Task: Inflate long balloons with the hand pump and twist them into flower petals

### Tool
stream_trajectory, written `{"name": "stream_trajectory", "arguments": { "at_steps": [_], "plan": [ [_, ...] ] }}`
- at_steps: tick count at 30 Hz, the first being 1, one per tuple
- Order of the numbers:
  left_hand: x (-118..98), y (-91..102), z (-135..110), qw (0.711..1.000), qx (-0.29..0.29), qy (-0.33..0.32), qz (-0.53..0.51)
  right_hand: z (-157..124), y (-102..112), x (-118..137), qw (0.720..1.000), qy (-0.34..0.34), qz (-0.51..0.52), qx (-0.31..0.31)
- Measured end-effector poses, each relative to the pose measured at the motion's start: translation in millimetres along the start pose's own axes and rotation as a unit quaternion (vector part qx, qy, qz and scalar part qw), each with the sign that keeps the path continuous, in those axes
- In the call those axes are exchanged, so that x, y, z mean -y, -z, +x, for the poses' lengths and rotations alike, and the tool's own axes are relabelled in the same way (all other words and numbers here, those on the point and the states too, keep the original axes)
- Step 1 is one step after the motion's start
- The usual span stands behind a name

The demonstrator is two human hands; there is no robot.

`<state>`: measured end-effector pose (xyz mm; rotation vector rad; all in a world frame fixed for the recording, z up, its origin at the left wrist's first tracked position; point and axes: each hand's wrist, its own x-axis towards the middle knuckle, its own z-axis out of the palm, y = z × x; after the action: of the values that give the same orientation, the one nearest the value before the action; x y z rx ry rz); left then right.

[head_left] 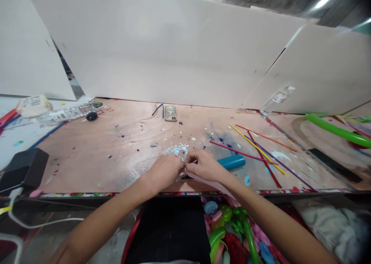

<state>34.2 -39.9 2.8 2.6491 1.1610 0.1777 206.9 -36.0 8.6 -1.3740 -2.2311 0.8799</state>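
Note:
My left hand (165, 170) and my right hand (203, 165) meet at the front middle of the wooden table (121, 148), fingers pinched together on a long pale pink balloon (213, 185). The balloon runs from my fingertips down past the table's front edge. What exactly the left fingers grip is mostly hidden. A blue tube-shaped pump (232, 162) lies just right of my right hand. Several thin uninflated balloons (261, 150) in yellow, red, orange and purple lie spread to the right.
A phone (171, 113) lies at the back centre, a clear plastic bottle (69, 112) and a black cap (91, 116) at the back left. White boards wall the table. A bin of twisted balloons (232, 229) sits below. A green inflated balloon (339, 132) is at right.

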Motion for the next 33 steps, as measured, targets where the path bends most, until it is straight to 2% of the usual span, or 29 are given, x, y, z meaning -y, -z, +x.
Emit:
{"name": "stream_trajectory", "arguments": {
  "at_steps": [3,7,11,13,17,20,23,27,33],
  "plan": [
    [-2,-0.3,0,1.000,0.004,0.001,0.008,0,0,1,1.000,-0.005,-0.021,0.005],
    [-7,-1.2,-3,1.000,0.001,-0.009,0.022,1,2,-2,0.999,0.002,0.005,0.040],
    [-11,-2.3,-9,0.998,-0.009,-0.035,0.049,0,0,-5,0.998,-0.004,0.032,0.049],
    [-10,-4.3,-12,0.996,-0.029,-0.062,0.060,-2,-3,-7,0.996,-0.015,0.063,0.057],
    [-5,-12.8,-17,0.980,-0.109,-0.141,0.090,-5,-9,-14,0.984,-0.040,0.150,0.085],
    [0,-18.7,-20,0.959,-0.167,-0.205,0.099,-8,-13,-16,0.970,-0.082,0.202,0.103],
    [3,-20.0,-24,0.940,-0.200,-0.256,0.101,-11,-16,-16,0.957,-0.105,0.239,0.123],
    [3,-17.5,-29,0.925,-0.229,-0.285,0.099,-15,-22,-16,0.936,-0.128,0.296,0.143],
    [5,-5.0,-30,0.914,-0.245,-0.311,0.088,-13,-25,-13,0.873,-0.180,0.415,0.182]
  ]
}}
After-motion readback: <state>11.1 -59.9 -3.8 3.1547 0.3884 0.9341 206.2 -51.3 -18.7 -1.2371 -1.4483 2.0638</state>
